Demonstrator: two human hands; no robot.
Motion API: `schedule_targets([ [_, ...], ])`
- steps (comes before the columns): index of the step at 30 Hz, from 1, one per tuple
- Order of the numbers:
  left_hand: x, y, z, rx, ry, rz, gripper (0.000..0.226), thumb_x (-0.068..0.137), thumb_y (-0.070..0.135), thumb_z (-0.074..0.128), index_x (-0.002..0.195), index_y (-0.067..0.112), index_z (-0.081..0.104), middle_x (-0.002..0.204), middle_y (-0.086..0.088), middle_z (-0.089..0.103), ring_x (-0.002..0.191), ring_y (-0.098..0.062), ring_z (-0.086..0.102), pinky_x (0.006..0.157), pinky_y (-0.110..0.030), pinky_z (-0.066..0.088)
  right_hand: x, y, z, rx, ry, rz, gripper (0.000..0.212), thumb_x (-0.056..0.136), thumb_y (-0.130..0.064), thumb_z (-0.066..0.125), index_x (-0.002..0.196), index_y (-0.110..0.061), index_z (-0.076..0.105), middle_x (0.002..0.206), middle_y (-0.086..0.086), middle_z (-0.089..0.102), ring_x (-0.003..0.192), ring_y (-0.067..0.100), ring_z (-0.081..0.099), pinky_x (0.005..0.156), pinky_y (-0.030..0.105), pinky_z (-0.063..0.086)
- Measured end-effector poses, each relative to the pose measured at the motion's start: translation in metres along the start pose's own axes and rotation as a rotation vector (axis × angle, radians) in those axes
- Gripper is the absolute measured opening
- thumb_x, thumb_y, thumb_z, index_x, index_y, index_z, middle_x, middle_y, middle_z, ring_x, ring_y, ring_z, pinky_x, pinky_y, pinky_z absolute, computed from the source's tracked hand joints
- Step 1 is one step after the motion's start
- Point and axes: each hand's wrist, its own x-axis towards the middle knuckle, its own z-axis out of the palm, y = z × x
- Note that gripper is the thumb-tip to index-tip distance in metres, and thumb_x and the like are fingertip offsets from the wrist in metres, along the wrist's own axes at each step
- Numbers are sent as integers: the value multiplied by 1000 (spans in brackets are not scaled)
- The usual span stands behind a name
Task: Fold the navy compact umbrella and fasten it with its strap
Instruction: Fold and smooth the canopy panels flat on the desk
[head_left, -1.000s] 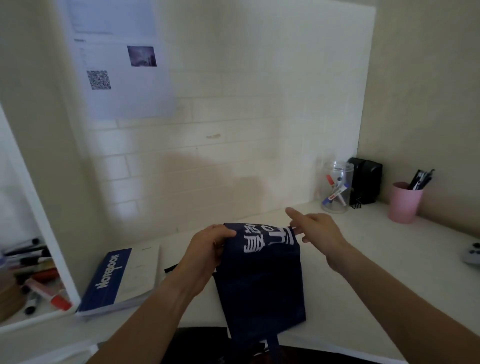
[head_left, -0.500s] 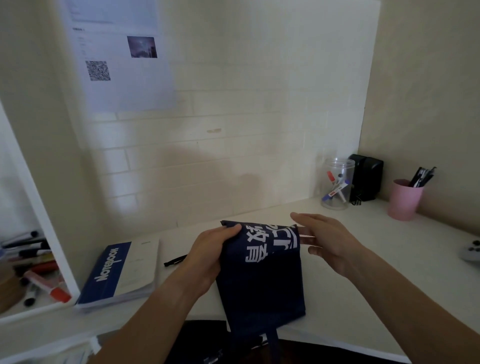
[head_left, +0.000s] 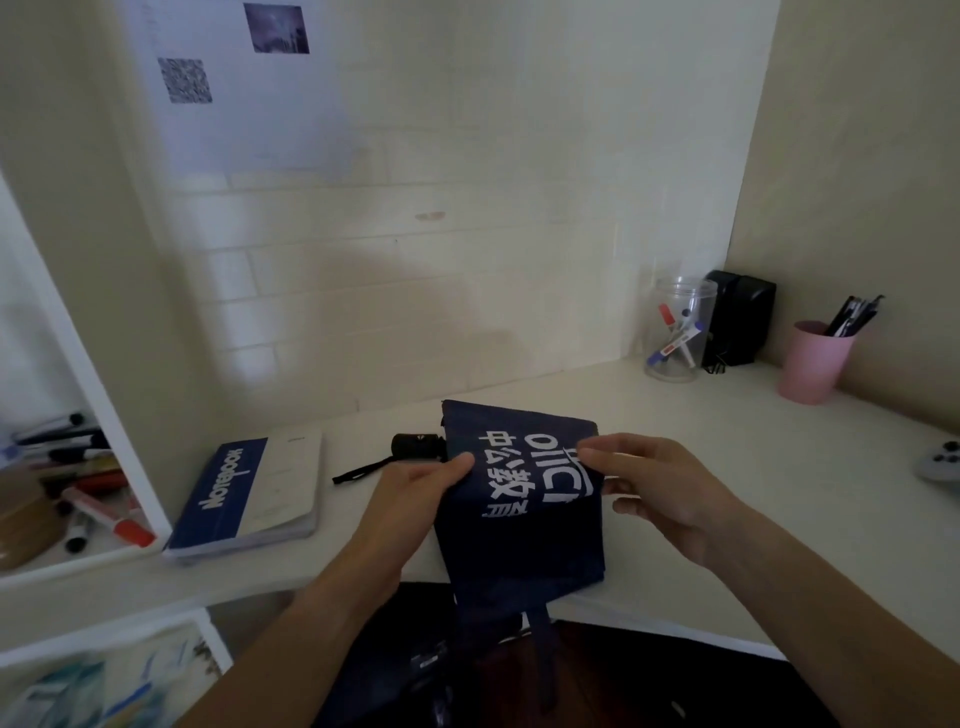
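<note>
Both hands hold the navy fabric canopy of the compact umbrella (head_left: 524, 499) above the front edge of the white desk (head_left: 727, 467). Left hand (head_left: 415, 493) pinches the canopy's left edge, thumb on top near the white printed characters and the other fingers hidden under the cloth. Right hand (head_left: 660, 488) pinches the upper right edge between thumb and forefinger, while its lower fingers curl loosely, just off the fabric. Between the two hands the canopy is spread as a flat panel, its far corner raised toward the wall and its lower part hanging past the desk edge. A narrow navy strap (head_left: 543, 660) dangles from the bottom of the panel. Behind the left hand, the black cylindrical umbrella handle (head_left: 415, 447) lies on the desk, with a thin black wrist loop (head_left: 363, 470) trailing left toward the blue-and-white notebook (head_left: 249, 499).
</note>
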Motion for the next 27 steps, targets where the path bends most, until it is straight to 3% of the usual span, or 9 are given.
schedule_targets([
  [3, -10, -13, -3, 167, 39, 47, 29, 95, 33, 70, 77, 14, 84, 79, 3, 81, 78, -12, 76, 68, -13, 54, -4, 10, 3, -82, 21, -15, 11, 84, -19, 78, 95, -18, 80, 99, 10, 77, 84, 20, 63, 72, 31, 48],
  [4, -13, -17, -5, 219, 47, 60, 31, 95, 33, 71, 76, 12, 84, 77, 1, 81, 77, -13, 76, 65, -12, 55, -6, 13, 3, -93, 24, -21, 10, 84, -19, 78, 94, -19, 79, 95, 8, 77, 82, 19, 63, 71, 31, 48],
  [7, -18, -29, -10, 337, 20, 62, 33, 92, 36, 74, 75, 9, 83, 78, -4, 81, 81, -20, 77, 83, -35, 62, -9, 20, 5, -100, 40, -25, 7, 87, -16, 75, 93, -18, 79, 85, 3, 74, 75, 16, 60, 69, 30, 46],
  [9, -20, -34, -13, 390, 9, 60, 29, 89, 36, 77, 71, 14, 83, 79, 2, 81, 81, -15, 77, 85, -39, 62, -12, 24, 7, -107, 58, -33, 7, 88, -14, 74, 92, -17, 79, 83, 3, 73, 71, 14, 60, 66, 29, 46],
  [13, -24, -42, -16, 573, 7, 136, 28, 83, 40, 81, 62, 21, 78, 85, 11, 79, 77, 0, 72, 76, -25, 60, -17, 36, 11, -168, 102, -80, 7, 85, -10, 76, 89, -16, 78, 90, 7, 75, 76, 17, 66, 63, 25, 48],
  [16, -24, -45, -19, 720, 42, 235, 27, 78, 42, 84, 61, 22, 76, 91, 15, 77, 81, 3, 69, 73, -13, 51, -16, 45, 12, -266, 132, -127, 9, 81, -16, 81, 85, -23, 78, 91, 6, 75, 86, 23, 70, 71, 30, 54],
  [19, -26, -44, -20, 846, 24, 338, 26, 77, 44, 84, 66, 22, 74, 103, 14, 75, 95, -1, 64, 85, -17, 48, -16, 51, 13, -353, 123, -147, 13, 79, -22, 83, 87, -30, 77, 89, 5, 74, 84, 21, 70, 77, 32, 57],
  [23, -25, -48, -25, 915, -60, 266, 22, 74, 49, 84, 70, 33, 69, 138, 16, 57, 132, -11, 45, 113, -36, 35, -16, 52, 13, -233, 103, -175, 18, 83, -17, 80, 98, -27, 76, 99, 9, 70, 80, 18, 67, 57, 15, 51],
  [27, -20, -53, -29, 847, -118, 239, 26, 71, 45, 87, 61, 34, 66, 153, 13, 49, 142, -10, 36, 120, -44, 25, -17, 49, 11, 5, 44, -132, 26, 87, -10, 74, 108, -25, 75, 111, 13, 70, 52, 5, 57, 46, 22, 44],
])
